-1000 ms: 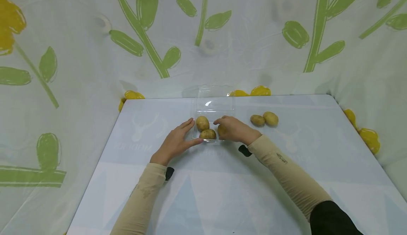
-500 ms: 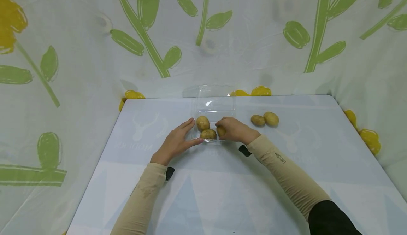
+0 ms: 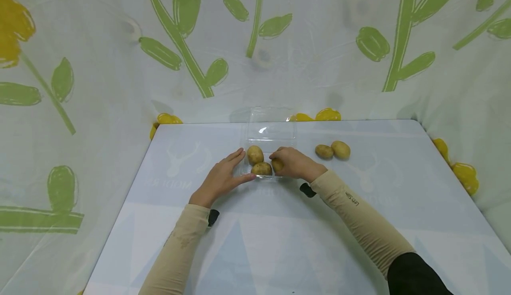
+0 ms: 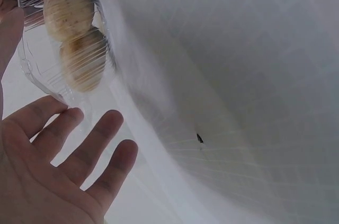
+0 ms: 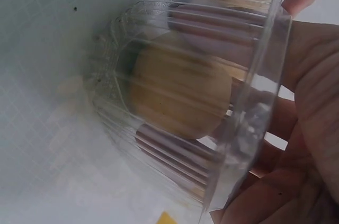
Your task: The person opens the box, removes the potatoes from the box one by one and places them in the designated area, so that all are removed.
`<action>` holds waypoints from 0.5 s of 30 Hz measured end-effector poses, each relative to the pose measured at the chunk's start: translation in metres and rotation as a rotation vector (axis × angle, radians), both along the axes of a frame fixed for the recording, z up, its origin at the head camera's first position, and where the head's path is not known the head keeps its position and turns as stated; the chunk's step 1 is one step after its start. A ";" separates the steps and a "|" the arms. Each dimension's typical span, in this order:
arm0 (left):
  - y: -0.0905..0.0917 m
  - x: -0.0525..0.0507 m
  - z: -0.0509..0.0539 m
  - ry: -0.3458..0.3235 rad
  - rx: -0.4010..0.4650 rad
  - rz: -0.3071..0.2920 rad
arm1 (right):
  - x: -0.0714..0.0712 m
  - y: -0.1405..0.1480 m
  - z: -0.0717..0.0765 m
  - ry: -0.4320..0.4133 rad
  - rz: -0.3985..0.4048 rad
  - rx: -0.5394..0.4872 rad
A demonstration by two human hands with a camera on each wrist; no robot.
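Observation:
A clear plastic clamshell box (image 3: 269,177) stands near the back of the table, its lid (image 3: 271,126) raised behind it. Two potatoes, one behind (image 3: 255,155) and one in front (image 3: 261,168), lie in its left half. My right hand (image 3: 298,164) reaches into the right half and grips another potato (image 3: 277,165); through the ribbed wall in the right wrist view, fingers flank this potato (image 5: 180,89). At the box's front left corner, my left hand (image 3: 218,182) touches the rim with fairly straight, spread fingers, its thumb along the front edge.
Two more potatoes, a smaller one (image 3: 324,151) and a rounder one (image 3: 341,150), lie side by side on the table (image 3: 255,241), right of the box. A flower-printed curtain (image 3: 303,77) hangs close behind the table's back edge.
My right hand has shifted very slightly within the box, still holding the potato. The left hand and the other potatoes stay in place.

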State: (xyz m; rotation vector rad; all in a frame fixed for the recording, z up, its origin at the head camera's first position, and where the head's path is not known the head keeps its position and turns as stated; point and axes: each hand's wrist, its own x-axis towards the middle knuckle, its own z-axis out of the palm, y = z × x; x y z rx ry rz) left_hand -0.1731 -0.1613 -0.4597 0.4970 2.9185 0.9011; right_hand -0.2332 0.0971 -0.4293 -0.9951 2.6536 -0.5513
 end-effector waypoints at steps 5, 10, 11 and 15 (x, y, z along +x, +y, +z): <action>0.001 -0.001 0.001 0.009 -0.007 -0.005 | -0.001 0.002 -0.001 0.021 0.025 -0.024; 0.001 -0.001 0.002 0.002 -0.022 0.001 | -0.001 0.003 0.000 0.023 0.042 -0.055; 0.001 -0.001 0.002 -0.001 -0.022 0.001 | -0.001 0.003 -0.001 0.019 0.039 -0.057; 0.001 -0.001 0.002 -0.008 -0.028 -0.005 | 0.000 0.003 -0.001 0.009 0.023 -0.062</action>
